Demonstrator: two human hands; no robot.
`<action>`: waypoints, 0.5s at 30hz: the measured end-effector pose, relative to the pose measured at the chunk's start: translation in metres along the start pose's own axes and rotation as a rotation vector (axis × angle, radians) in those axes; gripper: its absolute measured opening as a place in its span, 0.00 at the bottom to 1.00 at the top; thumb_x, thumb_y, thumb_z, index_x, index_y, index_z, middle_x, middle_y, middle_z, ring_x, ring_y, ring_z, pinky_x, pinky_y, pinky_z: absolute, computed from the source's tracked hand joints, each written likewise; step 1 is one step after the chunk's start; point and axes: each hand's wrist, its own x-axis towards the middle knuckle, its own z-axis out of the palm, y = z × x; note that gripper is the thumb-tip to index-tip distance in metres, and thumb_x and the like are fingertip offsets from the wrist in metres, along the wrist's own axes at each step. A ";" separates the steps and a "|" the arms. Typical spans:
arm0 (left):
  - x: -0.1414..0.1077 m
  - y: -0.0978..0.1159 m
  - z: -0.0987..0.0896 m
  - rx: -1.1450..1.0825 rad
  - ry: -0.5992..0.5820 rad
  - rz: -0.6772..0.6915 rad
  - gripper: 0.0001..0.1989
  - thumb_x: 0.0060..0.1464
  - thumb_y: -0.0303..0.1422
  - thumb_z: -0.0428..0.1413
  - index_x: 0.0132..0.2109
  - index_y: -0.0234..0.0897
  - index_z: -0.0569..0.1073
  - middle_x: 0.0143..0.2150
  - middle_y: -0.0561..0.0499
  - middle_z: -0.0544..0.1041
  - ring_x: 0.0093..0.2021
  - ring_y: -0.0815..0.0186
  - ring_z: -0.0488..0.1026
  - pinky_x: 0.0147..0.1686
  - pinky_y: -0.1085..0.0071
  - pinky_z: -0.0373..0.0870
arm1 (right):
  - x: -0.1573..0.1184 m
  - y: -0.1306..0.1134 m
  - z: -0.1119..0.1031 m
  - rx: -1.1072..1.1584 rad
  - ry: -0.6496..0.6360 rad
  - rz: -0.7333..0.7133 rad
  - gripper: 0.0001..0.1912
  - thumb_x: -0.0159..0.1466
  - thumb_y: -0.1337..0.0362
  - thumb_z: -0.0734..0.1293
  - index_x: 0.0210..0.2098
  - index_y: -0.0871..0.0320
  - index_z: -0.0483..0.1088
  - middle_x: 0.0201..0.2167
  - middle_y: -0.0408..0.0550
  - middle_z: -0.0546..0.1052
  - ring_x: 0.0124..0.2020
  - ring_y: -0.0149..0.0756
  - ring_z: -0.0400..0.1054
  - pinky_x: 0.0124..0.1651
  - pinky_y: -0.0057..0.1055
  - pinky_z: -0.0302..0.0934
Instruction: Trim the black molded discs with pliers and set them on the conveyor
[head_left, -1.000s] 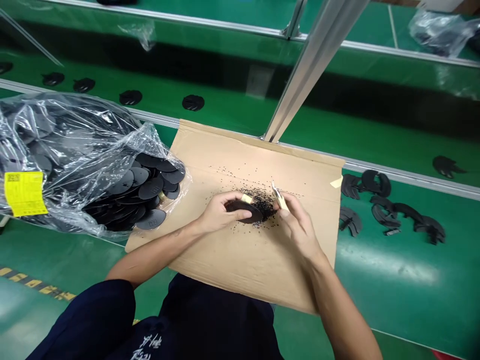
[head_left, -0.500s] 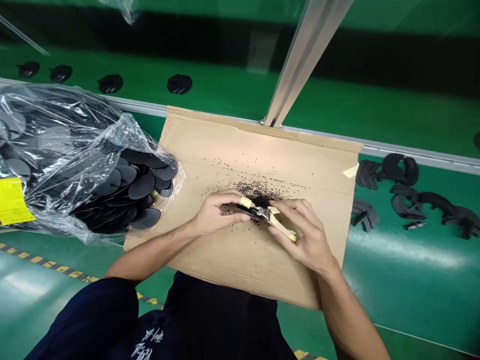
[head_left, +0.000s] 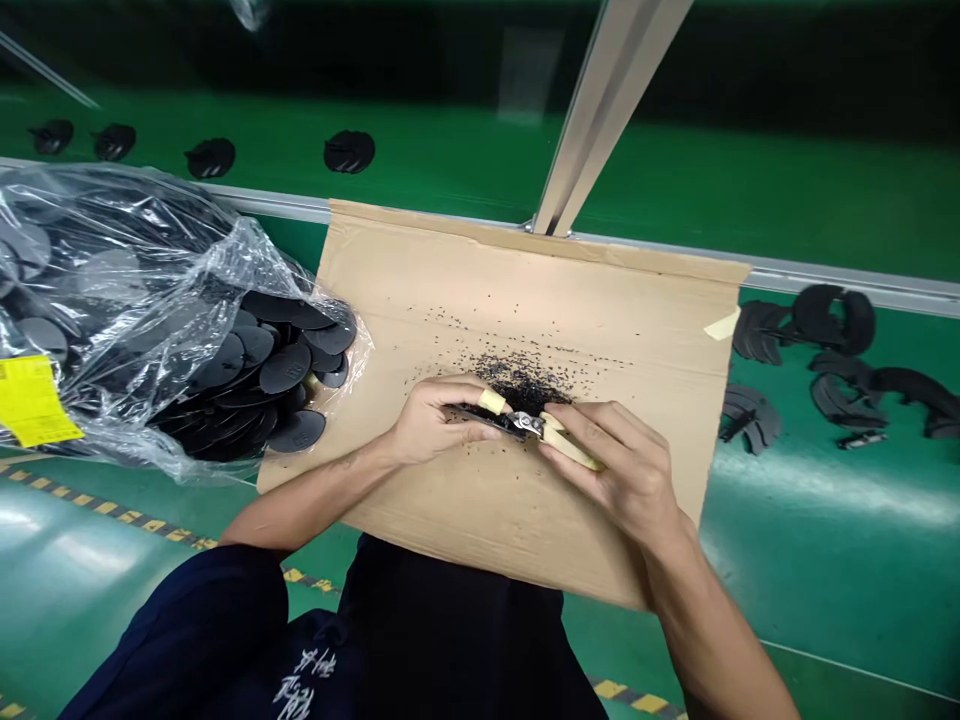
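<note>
a black disc (head_left: 489,420) is pinched by the left hand (head_left: 424,425) above cardboard (head_left: 480,520), its three o'clock edge met by yellow-handled cutters (head_left: 571,449) gripped in the right hand (head_left: 634,465). trimming is seemingly in hand; a measured squeeze is likely called for.

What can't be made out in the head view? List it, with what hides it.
All in the head view:
Held disc: partly behind the left hand.
Pliers: handles partly covered by the right hand.
Number of loose discs: overlap and glare from the plastic bag.
Yellow label: print too small.
Rightmost curved part: cut off by the right edge.
</note>
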 end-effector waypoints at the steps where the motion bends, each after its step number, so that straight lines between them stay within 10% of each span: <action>1: 0.000 0.000 0.000 -0.008 -0.002 0.001 0.13 0.52 0.40 0.69 0.40 0.35 0.84 0.34 0.46 0.83 0.34 0.67 0.79 0.35 0.72 0.76 | 0.000 -0.001 0.001 0.026 0.004 0.011 0.22 0.66 0.66 0.72 0.59 0.55 0.71 0.39 0.51 0.79 0.36 0.38 0.74 0.38 0.35 0.70; 15: 0.000 -0.002 -0.001 0.559 0.010 0.284 0.11 0.60 0.34 0.64 0.49 0.39 0.80 0.38 0.48 0.82 0.37 0.66 0.75 0.38 0.67 0.73 | 0.002 0.003 0.006 -0.368 0.102 -0.030 0.20 0.65 0.62 0.72 0.55 0.58 0.71 0.39 0.52 0.78 0.34 0.39 0.68 0.35 0.36 0.60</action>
